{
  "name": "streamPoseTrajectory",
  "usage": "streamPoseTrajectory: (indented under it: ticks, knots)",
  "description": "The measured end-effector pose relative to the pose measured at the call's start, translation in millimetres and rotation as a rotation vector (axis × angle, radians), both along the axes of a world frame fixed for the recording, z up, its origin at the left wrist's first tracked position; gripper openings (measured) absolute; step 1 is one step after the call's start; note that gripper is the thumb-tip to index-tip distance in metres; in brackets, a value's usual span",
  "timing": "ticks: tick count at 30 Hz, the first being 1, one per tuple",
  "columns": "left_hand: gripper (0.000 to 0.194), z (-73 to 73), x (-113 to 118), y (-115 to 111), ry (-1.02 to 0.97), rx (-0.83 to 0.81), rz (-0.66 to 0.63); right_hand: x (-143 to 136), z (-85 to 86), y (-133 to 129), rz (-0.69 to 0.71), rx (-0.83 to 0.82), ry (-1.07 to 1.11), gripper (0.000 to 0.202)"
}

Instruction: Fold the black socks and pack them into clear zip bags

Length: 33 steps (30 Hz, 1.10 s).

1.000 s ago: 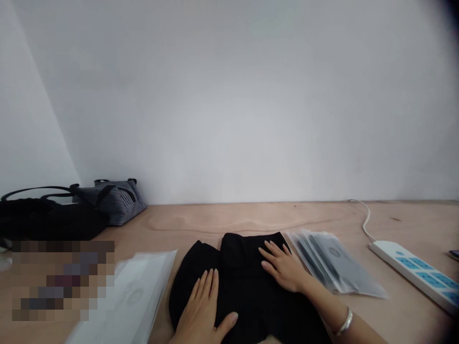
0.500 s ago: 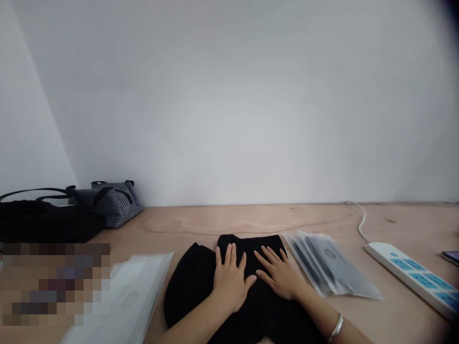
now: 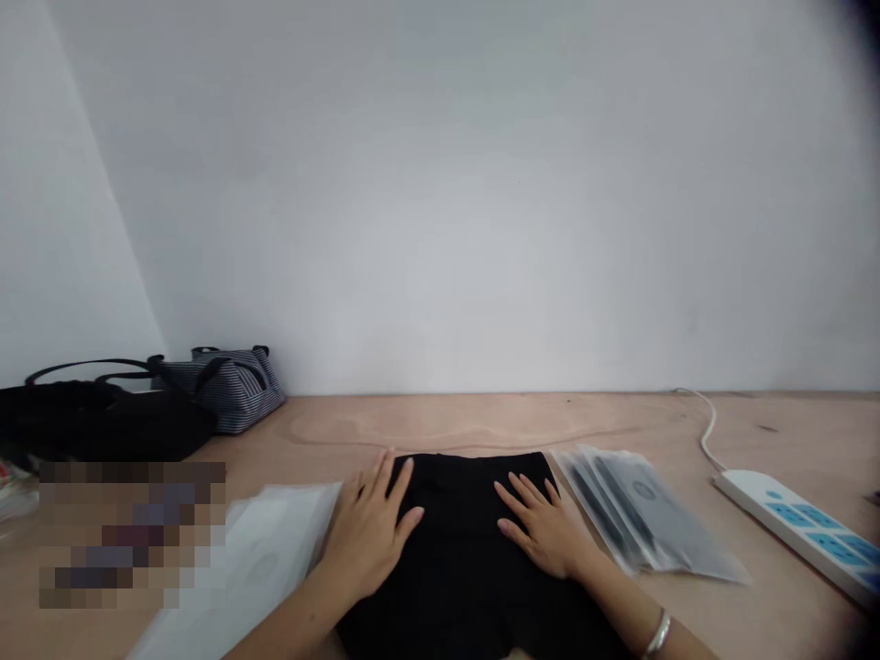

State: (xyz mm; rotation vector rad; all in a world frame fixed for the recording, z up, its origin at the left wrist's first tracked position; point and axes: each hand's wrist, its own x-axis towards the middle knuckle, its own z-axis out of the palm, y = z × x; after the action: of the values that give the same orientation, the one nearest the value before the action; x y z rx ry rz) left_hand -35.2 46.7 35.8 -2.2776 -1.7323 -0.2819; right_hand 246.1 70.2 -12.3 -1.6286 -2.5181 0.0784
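Observation:
A black garment (image 3: 467, 550) lies spread on the wooden table in front of me, its far edge nearly straight. My left hand (image 3: 371, 527) rests on its left edge, fingers spread and open. On the right part of the cloth lies my right hand (image 3: 540, 527), also open with the fingers apart; a silver bracelet (image 3: 660, 632) circles that wrist. The kind of garment cannot be made out. Left of my left hand are frosted plastic bags (image 3: 254, 550), and to the right of the cloth lie several filled frosted bags (image 3: 643, 509), overlapping.
At the back left stand a striped bag (image 3: 240, 394) and a black bag (image 3: 103, 422). A white power strip (image 3: 797, 527) with blue sockets lies at the right, its cable running to the wall (image 3: 481, 229). A blurred patch covers part of the left side.
My left hand has moved left across the black cloth to its edge. The cloth's left part, earlier bulging outward, now lies flat and straighter. My right hand stays on the right part.

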Motion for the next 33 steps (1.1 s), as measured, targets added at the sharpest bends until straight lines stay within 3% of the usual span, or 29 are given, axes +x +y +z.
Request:
streamPoseTrajectory:
  ticks: [3,6,8,12,15,18,22,25,28,31,33]
  knots:
    - [0.062,-9.6,9,10,-0.036,-0.196,-0.021,0,0.1,-1,-0.01,-0.014,-0.002,0.06]
    - [0.069,-22.1,2,17,-0.103,-0.431,0.029,-1,1.7,-3,-0.019,-0.011,-0.009,0.058]
    - [0.071,-25.1,-5,22,-0.172,-0.484,0.011,-2,5.7,-3,-0.029,0.005,-0.017,0.055]
    - [0.064,-15.9,-11,38,-0.261,-0.396,-0.019,-6,19.8,11,-0.09,0.129,-0.056,0.038]
    - [0.05,-9.3,-9,58,-0.311,-0.265,-0.019,-4,28.2,32,-0.138,0.202,-0.083,0.041]
    - [0.031,-10.1,-7,78,-0.359,-0.198,-0.004,1,30.6,49,-0.178,0.197,-0.107,0.047]
    - [0.01,-8.1,-9,88,-0.419,-0.172,-0.029,6,33.3,55,-0.21,0.184,-0.116,0.037]
    - [0.004,6.1,-13,76,-0.47,-0.179,-0.122,9,42.1,44,-0.172,0.193,-0.088,0.034]
    - [0.003,26.0,-22,48,-0.497,-0.247,-0.254,18,56.3,19,-0.081,0.167,-0.04,0.036]
    - [0.005,41.8,-33,10,-0.505,-0.38,-0.372,34,70.2,-18,0.095,0.047,0.099,0.037]
    - [0.005,48.9,-40,-13,-0.483,-0.517,-0.368,46,77.2,-43,0.136,-0.071,0.163,0.035]
